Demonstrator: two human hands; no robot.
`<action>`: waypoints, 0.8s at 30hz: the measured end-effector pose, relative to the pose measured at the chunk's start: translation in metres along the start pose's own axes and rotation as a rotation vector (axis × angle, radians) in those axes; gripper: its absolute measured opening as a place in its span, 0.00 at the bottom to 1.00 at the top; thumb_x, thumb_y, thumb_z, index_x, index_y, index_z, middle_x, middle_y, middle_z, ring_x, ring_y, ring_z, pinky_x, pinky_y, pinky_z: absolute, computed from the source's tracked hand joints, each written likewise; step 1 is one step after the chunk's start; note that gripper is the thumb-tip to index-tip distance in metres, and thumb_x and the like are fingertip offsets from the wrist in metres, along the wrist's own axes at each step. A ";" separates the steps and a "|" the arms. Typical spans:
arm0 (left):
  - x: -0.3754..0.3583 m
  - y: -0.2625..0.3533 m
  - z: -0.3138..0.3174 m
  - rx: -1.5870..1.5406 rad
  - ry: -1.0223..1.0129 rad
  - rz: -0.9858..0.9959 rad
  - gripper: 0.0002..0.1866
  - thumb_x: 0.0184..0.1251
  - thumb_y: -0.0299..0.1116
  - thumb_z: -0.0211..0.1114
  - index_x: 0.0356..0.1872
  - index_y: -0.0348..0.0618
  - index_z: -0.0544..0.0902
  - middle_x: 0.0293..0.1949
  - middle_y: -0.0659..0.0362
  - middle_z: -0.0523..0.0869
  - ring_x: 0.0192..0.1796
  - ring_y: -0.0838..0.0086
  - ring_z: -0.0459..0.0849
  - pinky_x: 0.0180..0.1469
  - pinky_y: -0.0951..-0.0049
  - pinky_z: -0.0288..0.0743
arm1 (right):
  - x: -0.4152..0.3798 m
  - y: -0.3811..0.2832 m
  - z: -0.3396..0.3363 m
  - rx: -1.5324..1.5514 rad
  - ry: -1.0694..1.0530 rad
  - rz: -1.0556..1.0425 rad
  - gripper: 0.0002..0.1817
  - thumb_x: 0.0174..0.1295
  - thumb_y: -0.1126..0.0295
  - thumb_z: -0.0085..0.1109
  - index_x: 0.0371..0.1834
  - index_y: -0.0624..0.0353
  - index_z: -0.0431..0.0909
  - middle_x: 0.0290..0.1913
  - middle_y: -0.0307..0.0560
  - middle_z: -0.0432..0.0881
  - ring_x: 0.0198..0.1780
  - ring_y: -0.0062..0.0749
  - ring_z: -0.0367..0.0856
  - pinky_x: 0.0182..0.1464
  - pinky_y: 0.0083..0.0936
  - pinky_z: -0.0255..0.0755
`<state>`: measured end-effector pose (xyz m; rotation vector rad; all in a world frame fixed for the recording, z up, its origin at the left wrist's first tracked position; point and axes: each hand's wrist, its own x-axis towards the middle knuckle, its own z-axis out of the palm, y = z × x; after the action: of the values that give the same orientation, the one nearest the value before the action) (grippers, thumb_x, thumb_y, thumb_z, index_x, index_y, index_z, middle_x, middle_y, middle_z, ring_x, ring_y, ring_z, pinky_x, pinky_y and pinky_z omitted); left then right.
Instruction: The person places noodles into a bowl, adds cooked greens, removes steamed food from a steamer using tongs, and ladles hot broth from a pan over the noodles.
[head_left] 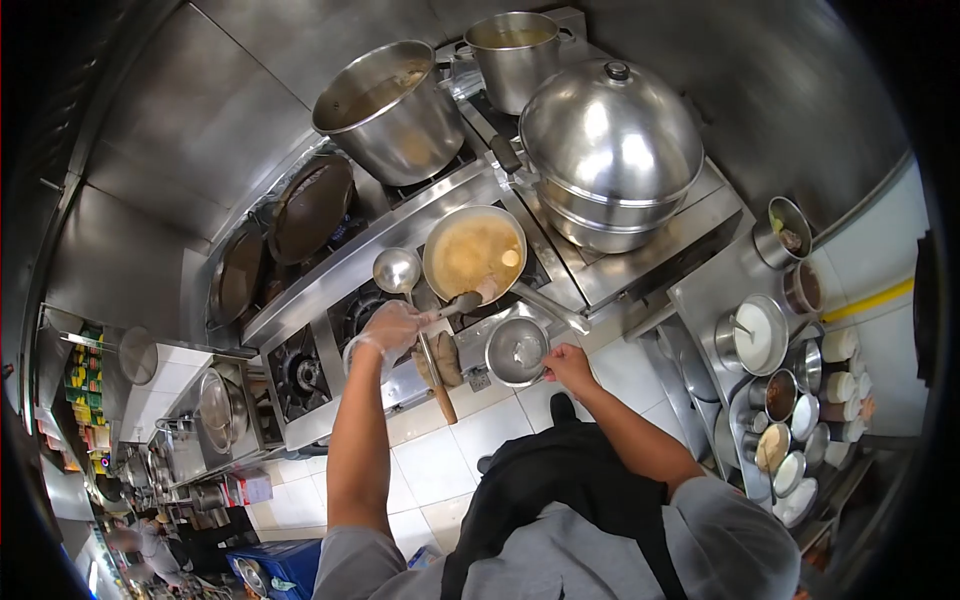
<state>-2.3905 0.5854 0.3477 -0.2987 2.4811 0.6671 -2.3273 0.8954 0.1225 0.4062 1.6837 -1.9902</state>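
My left hand (393, 325), in a clear plastic glove, is closed around a dark-handled utensil (462, 304). Its pale, blurred end meets the near rim of a frying pan (432, 277); I cannot make out its kind. The pan sits on the stove with golden-brown liquid and a small pale round piece in it. A ladle (397, 270) lies with its stem passing beneath my left hand, its wooden handle beside a crumpled brown cloth (443, 360). My right hand (570, 368), bare, pinches the rim of a round metal bowl (500, 372) beside the stove's front edge.
Behind the pan stand a large stockpot (400, 135), a smaller pot (513, 75) and a domed steamer (612, 140). Woks (312, 210) lean at the back left. Containers of sauces (772, 445) and a white-filled pot (758, 335) line the right counter. A person (165, 550) is far left.
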 end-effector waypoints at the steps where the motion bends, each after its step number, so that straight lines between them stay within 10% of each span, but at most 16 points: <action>1: 0.013 -0.006 0.005 0.035 0.019 -0.024 0.29 0.64 0.60 0.66 0.28 0.38 0.87 0.18 0.57 0.79 0.23 0.72 0.75 0.29 0.65 0.67 | -0.002 0.003 -0.001 0.004 -0.001 0.013 0.08 0.55 0.73 0.66 0.28 0.60 0.74 0.26 0.41 0.79 0.25 0.24 0.82 0.27 0.22 0.80; 2: 0.026 -0.012 0.010 0.070 0.040 -0.047 0.29 0.64 0.60 0.66 0.28 0.37 0.87 0.18 0.56 0.80 0.23 0.71 0.75 0.30 0.65 0.68 | -0.004 0.006 -0.001 -0.003 -0.005 0.003 0.08 0.55 0.73 0.66 0.28 0.60 0.74 0.26 0.41 0.79 0.25 0.24 0.82 0.27 0.22 0.80; 3: 0.047 -0.025 0.021 0.081 0.022 -0.069 0.33 0.64 0.62 0.62 0.36 0.33 0.87 0.32 0.40 0.86 0.37 0.49 0.85 0.43 0.57 0.76 | -0.006 0.008 -0.001 0.001 -0.019 0.039 0.07 0.57 0.74 0.65 0.29 0.59 0.74 0.27 0.41 0.79 0.26 0.25 0.82 0.29 0.23 0.80; 7: 0.034 -0.013 0.038 0.153 0.230 -0.184 0.34 0.67 0.62 0.56 0.39 0.34 0.87 0.43 0.36 0.84 0.54 0.46 0.83 0.56 0.54 0.74 | -0.012 0.002 -0.001 -0.001 -0.049 0.088 0.06 0.59 0.75 0.63 0.32 0.59 0.74 0.28 0.42 0.79 0.27 0.27 0.82 0.32 0.24 0.81; 13: -0.060 -0.122 0.074 0.070 0.511 0.027 0.31 0.69 0.59 0.56 0.34 0.34 0.87 0.33 0.41 0.86 0.39 0.47 0.85 0.45 0.51 0.75 | -0.022 -0.010 0.008 0.046 -0.130 0.068 0.06 0.59 0.77 0.62 0.32 0.59 0.73 0.28 0.42 0.80 0.28 0.27 0.83 0.33 0.24 0.82; 18: -0.210 -0.179 0.148 -0.614 0.523 -0.469 0.26 0.72 0.55 0.59 0.34 0.38 0.86 0.20 0.52 0.81 0.24 0.68 0.78 0.34 0.65 0.73 | -0.021 -0.018 0.044 -0.090 -0.327 0.070 0.05 0.59 0.73 0.63 0.34 0.55 0.75 0.31 0.39 0.79 0.33 0.27 0.82 0.38 0.30 0.84; 24: -0.349 -0.200 0.253 -0.830 0.632 -0.706 0.30 0.70 0.60 0.59 0.42 0.38 0.87 0.28 0.52 0.86 0.30 0.69 0.80 0.39 0.64 0.75 | -0.036 -0.005 0.125 -0.314 -0.654 0.062 0.04 0.60 0.72 0.58 0.33 0.53 0.72 0.30 0.37 0.76 0.31 0.23 0.79 0.37 0.30 0.81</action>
<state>-1.9202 0.5699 0.2801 -1.8178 2.1958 1.3784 -2.2893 0.7803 0.1697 -0.2783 1.4798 -1.5353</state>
